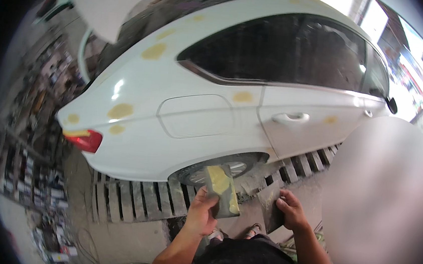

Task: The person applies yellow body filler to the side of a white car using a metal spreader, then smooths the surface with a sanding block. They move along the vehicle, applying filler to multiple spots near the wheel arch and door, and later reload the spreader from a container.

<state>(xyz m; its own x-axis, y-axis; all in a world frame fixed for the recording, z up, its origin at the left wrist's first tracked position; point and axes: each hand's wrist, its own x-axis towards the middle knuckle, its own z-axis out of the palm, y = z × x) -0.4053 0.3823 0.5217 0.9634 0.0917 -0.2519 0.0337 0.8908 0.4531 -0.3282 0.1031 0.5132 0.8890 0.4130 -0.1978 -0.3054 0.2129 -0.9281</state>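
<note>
My left hand (203, 211) grips a flat, dark rectangular plate (224, 204) that bears yellow body filler (219, 181) on its upper face and along its right edge. In my right hand (290, 210) is a thin grey spreader blade (271, 207), held by its right side, apart from the plate. Both hands are low in front of me, short of the rear wheel (236, 167) of a white car (141, 152). Yellow filler patches mark the car's rear quarter panel, one (121, 111) above the red tail light (90, 141), another (243, 96) under the window, and one (330, 119) on the rear door.
A slatted floor grating (133, 200) runs beneath and beside the car. Cluttered racks of parts (21, 153) stand at the left. Cables or hoses (88, 247) lie on the floor at lower left. A large blurred oval hides the right side.
</note>
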